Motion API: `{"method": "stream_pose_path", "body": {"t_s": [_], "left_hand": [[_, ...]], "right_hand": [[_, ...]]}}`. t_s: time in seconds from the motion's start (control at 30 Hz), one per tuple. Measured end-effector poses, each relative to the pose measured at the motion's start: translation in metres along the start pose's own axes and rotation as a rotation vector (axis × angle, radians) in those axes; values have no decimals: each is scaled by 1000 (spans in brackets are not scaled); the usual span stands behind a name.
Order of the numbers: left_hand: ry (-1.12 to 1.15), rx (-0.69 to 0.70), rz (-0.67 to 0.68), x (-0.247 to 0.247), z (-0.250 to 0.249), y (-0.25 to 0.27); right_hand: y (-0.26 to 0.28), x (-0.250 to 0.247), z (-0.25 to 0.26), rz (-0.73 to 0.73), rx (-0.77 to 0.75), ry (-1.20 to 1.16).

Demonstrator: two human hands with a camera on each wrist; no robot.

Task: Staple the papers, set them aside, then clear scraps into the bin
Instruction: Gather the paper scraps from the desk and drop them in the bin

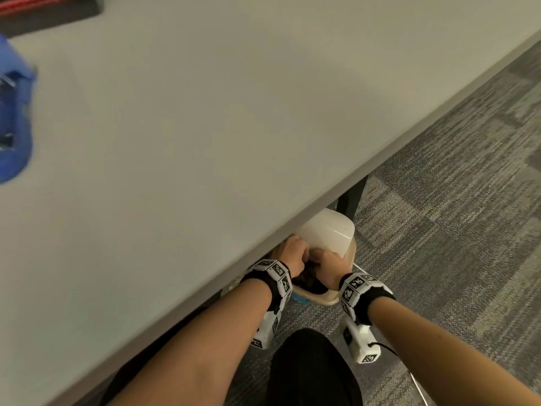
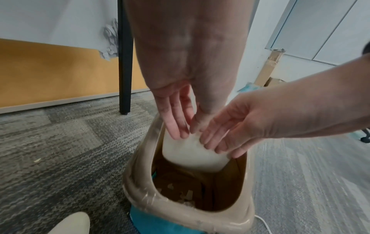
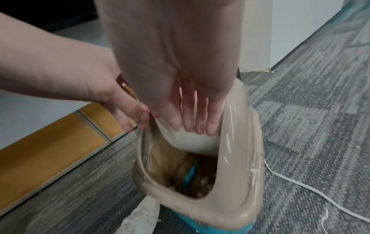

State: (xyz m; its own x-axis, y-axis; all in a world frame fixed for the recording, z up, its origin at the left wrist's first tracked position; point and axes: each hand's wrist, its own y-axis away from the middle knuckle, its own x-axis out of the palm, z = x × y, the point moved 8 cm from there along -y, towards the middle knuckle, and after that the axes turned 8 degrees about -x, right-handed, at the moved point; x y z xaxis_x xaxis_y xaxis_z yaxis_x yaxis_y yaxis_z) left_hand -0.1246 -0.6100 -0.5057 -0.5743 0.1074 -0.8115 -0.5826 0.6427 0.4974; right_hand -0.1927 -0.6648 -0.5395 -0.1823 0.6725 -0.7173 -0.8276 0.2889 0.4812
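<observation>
Bin (image 1: 328,298) on the floor (image 1: 439,200) beneath the counter (image 1: 205,112) edge, scraps (image 2: 186,194) inside, both hands above its mouth.

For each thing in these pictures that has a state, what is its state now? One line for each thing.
bin: upright on the carpet under the table edge, mouth open.
swing lid: tipped inward under the fingers.
paper scraps: lying inside the bin.
left hand: fingers straight, over the bin mouth, touching the lid.
right hand: fingers straight, pressing the lid.
blue object: on the table, blurred, untouched.
</observation>
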Motion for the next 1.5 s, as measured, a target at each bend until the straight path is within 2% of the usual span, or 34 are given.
{"method": "stream_pose_path", "body": {"t_s": [0.1,0.17,0.27,0.33,0.47,0.6,0.67,0.73,0.8,0.87,0.93,1.0,1.07,1.17,1.4,1.5], "left_hand": [[-4,46,-14,-24,-11,19],[-8,75,-29,-41,-20,38],[8,113,-25,-63,-38,81],[25,142,-21,-80,-51,121],[73,183,-26,-115,-70,213],[204,269,-25,-156,-64,311],[306,316,-118,-188,-49,358],[403,302,-252,-226,-22,399],[413,252,-425,-266,13,432],[321,152,-586,-301,55,459],[213,10,-684,-327,102,479],[91,-140,-724,-343,151,493],[-4,-288,-658,-343,196,499],[-128,-444,-440,-323,242,502],[-125,-483,-241,-297,269,484],[-159,-496,-204,-293,266,473]], "right_hand": [[13,-17,10,79,11,40],[29,-41,24,67,4,116],[71,-79,55,31,-8,228],[108,-98,81,65,-15,299],[189,-121,141,216,-49,520],[268,-143,218,445,-204,598],[298,-165,268,449,-319,544],[316,-184,325,384,-470,407],[320,-196,383,304,-606,236],[314,-196,434,206,-709,150],[303,-182,472,127,-766,229],[291,-157,497,125,-789,433],[281,-124,510,186,-789,647],[266,-92,521,226,-758,860],[250,-61,537,240,-719,979],[244,-51,545,278,-736,920]]}}
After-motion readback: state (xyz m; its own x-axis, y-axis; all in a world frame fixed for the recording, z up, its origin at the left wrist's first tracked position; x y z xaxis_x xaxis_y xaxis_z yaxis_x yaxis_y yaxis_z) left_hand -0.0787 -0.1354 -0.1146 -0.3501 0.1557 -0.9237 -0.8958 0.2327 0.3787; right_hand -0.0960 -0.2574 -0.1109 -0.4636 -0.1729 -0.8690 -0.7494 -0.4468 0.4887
